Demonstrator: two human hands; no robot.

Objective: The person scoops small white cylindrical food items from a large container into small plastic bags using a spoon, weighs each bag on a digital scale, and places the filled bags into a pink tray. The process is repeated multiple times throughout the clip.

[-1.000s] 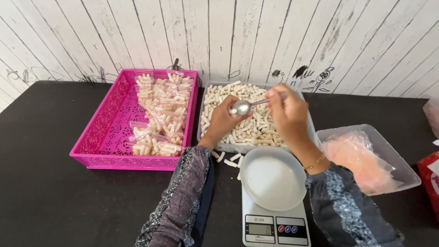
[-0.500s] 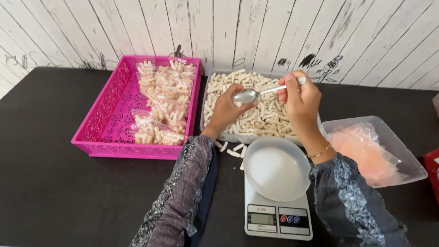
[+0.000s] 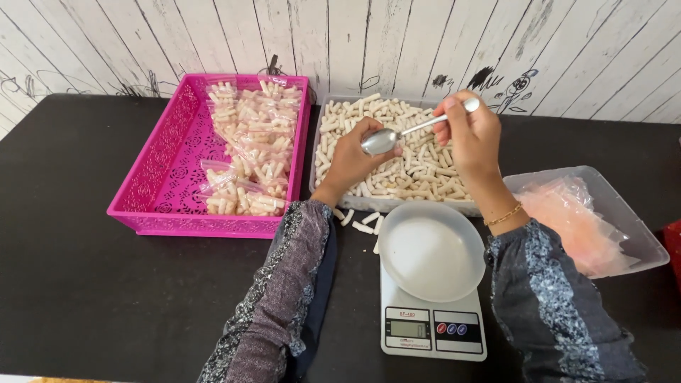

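My right hand [image 3: 472,135] holds a metal spoon [image 3: 404,133] by its handle, bowl pointing left, above a grey tray [image 3: 320,131] filled with pale tube-shaped snacks [image 3: 418,170]. My left hand [image 3: 352,159] reaches into that tray, fingers curled among the snacks just under the spoon's bowl; whether it grips any I cannot tell. Below the tray, a white bowl [image 3: 430,248] sits empty on a small white kitchen scale [image 3: 433,330].
A pink perforated basket [image 3: 159,181] on the left holds several clear bags of the snacks [image 3: 248,142]. A clear container [image 3: 631,227] with pink plastic bags lies at right. A few loose snacks [image 3: 362,223] lie on the black table before the tray.
The spoon and right hand have lifted slightly and tilted, with the bowl now nearer my left hand. The view has shifted a little; the left hand stays in the tray.
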